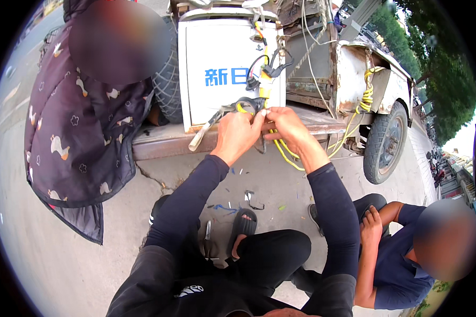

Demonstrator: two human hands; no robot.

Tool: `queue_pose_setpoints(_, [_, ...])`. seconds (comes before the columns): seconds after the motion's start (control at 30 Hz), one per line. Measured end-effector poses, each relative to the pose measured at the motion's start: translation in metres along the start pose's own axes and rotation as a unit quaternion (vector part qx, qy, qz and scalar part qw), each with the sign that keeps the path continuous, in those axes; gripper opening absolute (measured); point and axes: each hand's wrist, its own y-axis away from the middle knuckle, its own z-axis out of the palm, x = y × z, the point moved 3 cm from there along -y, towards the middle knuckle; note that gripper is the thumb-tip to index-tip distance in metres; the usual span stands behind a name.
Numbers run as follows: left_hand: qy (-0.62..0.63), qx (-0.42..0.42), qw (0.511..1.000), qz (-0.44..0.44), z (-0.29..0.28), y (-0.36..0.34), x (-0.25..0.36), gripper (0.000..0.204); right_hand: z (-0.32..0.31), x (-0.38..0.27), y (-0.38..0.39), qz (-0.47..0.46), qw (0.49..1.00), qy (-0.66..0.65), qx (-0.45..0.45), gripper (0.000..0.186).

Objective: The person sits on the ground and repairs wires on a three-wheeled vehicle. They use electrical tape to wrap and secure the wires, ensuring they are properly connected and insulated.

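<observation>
Grey pavement (280, 193) lies under an outdoor street scene, with trees (439, 68) at the upper right. At the top stands a worn cart (349, 66) with a rusty body, a tyre (388, 142) on the right and another partly visible wheel (169, 79) on the left. On its brown rail (161, 142) sits a white box (217, 45) with blue markings. A wire bundle (265, 91), yellow and black with dark plugs (253, 83), hangs down the right part of the box front, and its lower end is between the 2 hands.

The left hand (235, 129) is curled on that lower end, beside a black loop (246, 103) and a dark strip (200, 138) with a pale tip. The right hand (286, 127) meets it, thumb and forefinger pinched on the wires; the exact strand is too small to tell. Yellow cord (291, 161) droops below the right hand and leads to a coil (366, 100) on the cart.

At left is a person in a dark bird-print coat (74, 121); at right, another in a navy shirt (399, 269). Near a sandal (243, 227) lie a bladed tool (208, 232) and blue scraps (225, 208).
</observation>
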Motion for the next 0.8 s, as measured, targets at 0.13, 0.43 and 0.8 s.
queue_pose_setpoints(0.13, [-0.069, 0.045, 0.997, 0.009, -0.006, -0.007, 0.017, 0.052, 0.012, 0.012, 0.027, -0.042, 0.985, -0.162, 0.038, 0.032])
queue_pose_setpoints(0.43, [-0.104, -0.019, 0.99, -0.09, -0.003, -0.003, 0.055, 0.045, 0.052, 0.048, 0.065, -0.264, 0.885, 0.051, 0.381, 0.026])
queue_pose_setpoints(0.8, [0.073, -0.107, 0.976, -0.175, 0.007, 0.008, 0.05, 0.045, 0.046, 0.079, 0.063, -0.257, 0.889, -0.135, 0.354, 0.035])
